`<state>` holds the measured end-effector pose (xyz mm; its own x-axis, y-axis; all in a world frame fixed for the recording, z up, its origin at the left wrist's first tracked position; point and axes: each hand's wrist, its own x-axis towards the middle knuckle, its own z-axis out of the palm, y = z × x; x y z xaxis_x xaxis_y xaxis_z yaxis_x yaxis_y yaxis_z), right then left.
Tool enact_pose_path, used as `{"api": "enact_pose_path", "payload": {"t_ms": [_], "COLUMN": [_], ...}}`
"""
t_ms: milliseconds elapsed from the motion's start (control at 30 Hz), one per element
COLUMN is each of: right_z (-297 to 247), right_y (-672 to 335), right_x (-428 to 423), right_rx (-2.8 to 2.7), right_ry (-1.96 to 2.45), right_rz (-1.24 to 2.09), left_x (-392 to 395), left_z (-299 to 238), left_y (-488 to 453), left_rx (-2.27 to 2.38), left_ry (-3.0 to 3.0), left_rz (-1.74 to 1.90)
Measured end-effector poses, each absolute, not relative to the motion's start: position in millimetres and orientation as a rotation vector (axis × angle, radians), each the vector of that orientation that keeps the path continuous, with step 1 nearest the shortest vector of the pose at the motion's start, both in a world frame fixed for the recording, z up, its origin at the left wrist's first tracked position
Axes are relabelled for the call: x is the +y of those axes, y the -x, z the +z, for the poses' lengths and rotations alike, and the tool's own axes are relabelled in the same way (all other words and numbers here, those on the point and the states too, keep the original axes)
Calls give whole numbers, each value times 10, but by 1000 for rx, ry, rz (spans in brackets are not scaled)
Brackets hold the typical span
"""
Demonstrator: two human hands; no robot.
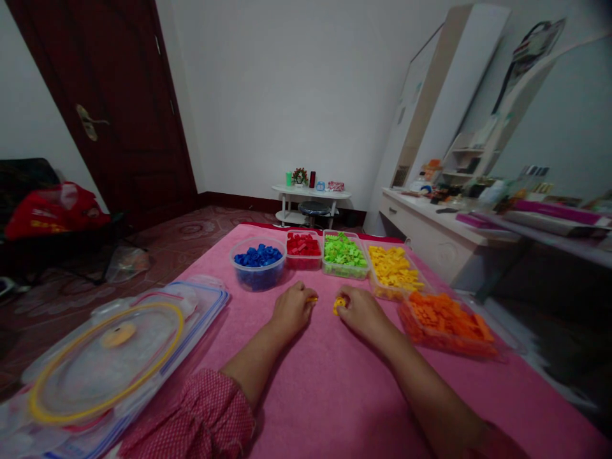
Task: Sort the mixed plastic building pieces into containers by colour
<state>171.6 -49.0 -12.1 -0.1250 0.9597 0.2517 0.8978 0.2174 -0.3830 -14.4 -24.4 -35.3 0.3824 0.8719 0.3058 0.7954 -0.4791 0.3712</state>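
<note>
My left hand is closed in a pinch on a small yellow building block, only its end showing past the fingertips. A short gap to the right, my right hand grips another yellow piece, which looks like one or more joined building blocks. Both hands are just over the pink cloth. Beyond my right hand stands a clear tub of yellow blocks. Past my left hand are a round tub of blue blocks and a box of red blocks.
Green blocks fill a box at the back, and orange blocks fill one at the right. Stacked clear lids, one with a yellow rim, lie on the left. A white dresser is beyond the right edge.
</note>
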Motion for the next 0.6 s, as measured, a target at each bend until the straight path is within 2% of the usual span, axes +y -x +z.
{"api": "enact_pose_path", "payload": {"t_ms": [267, 333, 467, 600], "right_z": [-284, -266, -157, -41], "right_y": [-1621, -1598, -1497, -1415], "right_x": [-568, -565, -610, -700], "right_rx": [-2038, -1828, -1129, -587], "right_ry": [1563, 1504, 1225, 855], "right_rz": [247, 503, 1314, 1839], "left_x": [-209, -224, -341, -494], "left_z": [-409, -349, -129, 10], "left_y": [157, 141, 54, -58], "left_rx": [1350, 1263, 1059, 919], "left_ry": [-2356, -2301, -2176, -2237], "left_rz": [890, 1000, 1333, 1323]}}
